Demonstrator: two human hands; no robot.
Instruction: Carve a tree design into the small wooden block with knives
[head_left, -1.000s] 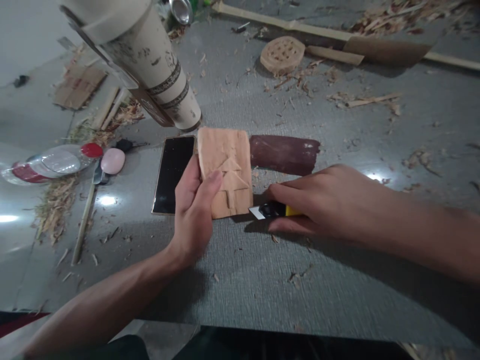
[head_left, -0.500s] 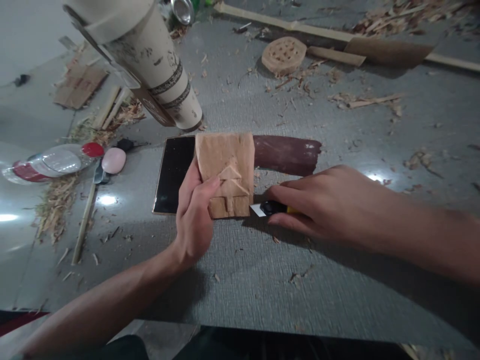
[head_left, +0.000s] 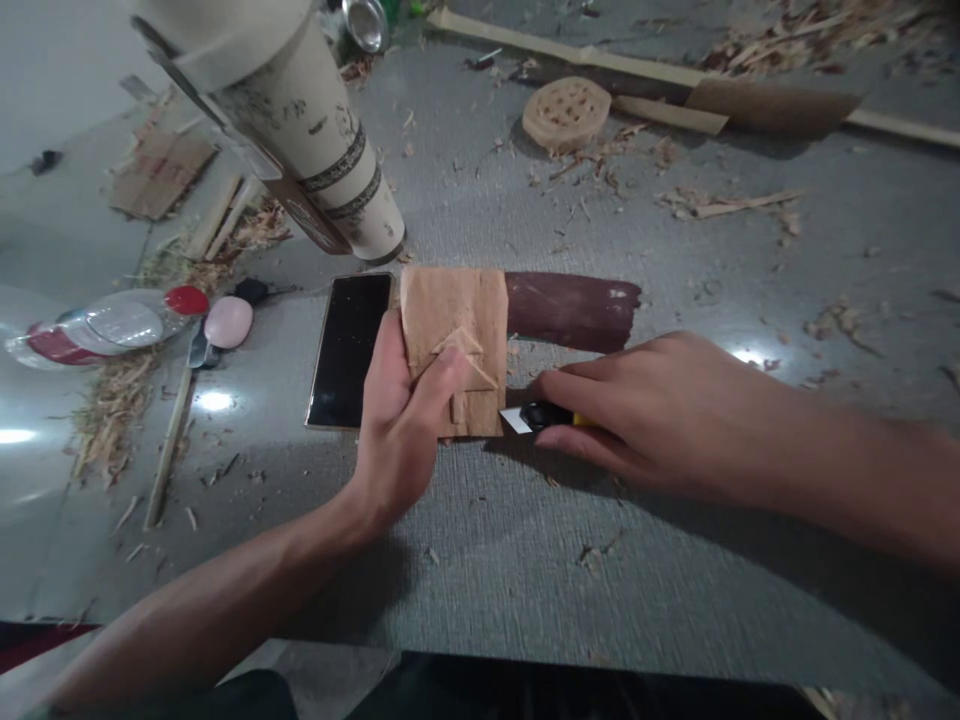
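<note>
My left hand [head_left: 401, 420] grips a small rectangular wood block [head_left: 457, 320] carved with a tree shape, thumb lying across its face, the block tilted up off the grey mat [head_left: 525, 560]. My right hand [head_left: 645, 400] is closed on a black and yellow utility knife [head_left: 536, 415]. Its short blade tip points left and sits right at the block's lower right corner. A black phone [head_left: 347, 348] lies flat just left of the block.
A dark red-brown strip [head_left: 574, 308] lies behind the block. A tall patterned paper cup [head_left: 330, 160] leans at the upper left. A round carved wooden disc [head_left: 566, 112], wood strips and shavings lie farther back. A plastic bottle [head_left: 105, 325] and pink oval object [head_left: 226, 320] rest at left.
My left hand has tipped the block more upright and slid its thumb further across the carved face. The right hand with the knife has barely moved.
</note>
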